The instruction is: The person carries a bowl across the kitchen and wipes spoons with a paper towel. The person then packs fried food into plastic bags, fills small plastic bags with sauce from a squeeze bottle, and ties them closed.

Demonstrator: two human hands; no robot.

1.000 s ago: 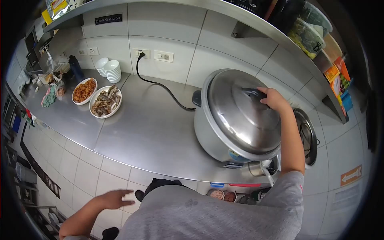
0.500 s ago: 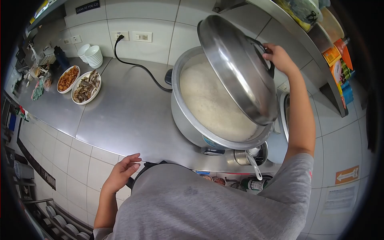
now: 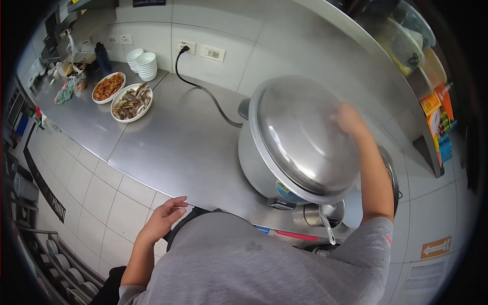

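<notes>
A large metal rice cooker [image 3: 255,161] stands on the steel counter, its round lid [image 3: 300,140] lying over the top. My right hand [image 3: 349,120] is closed at the lid's handle, which steam and the fingers mostly hide. Haze blurs the lid's far side. Rice inside the pot is hidden from sight now. My left hand [image 3: 166,217] hovers by the counter's front edge, fingers apart and holding nothing. Beside the cooker's front sits a small metal pot [image 3: 312,215] with a white-handled utensil [image 3: 328,229] resting in it.
Two white bowls of food, one reddish-brown [image 3: 109,88] and one greyish [image 3: 132,104], stand at the counter's left with stacked white cups [image 3: 146,67]. A black power cord [image 3: 211,99] runs from the wall outlet [image 3: 185,47] to the cooker. A shelf [image 3: 376,53] overhangs the right side.
My right hand has brought the tilted lid down over the rice cooker, covering the white rice. The view has shifted, and my left hand stays near the counter edge.
</notes>
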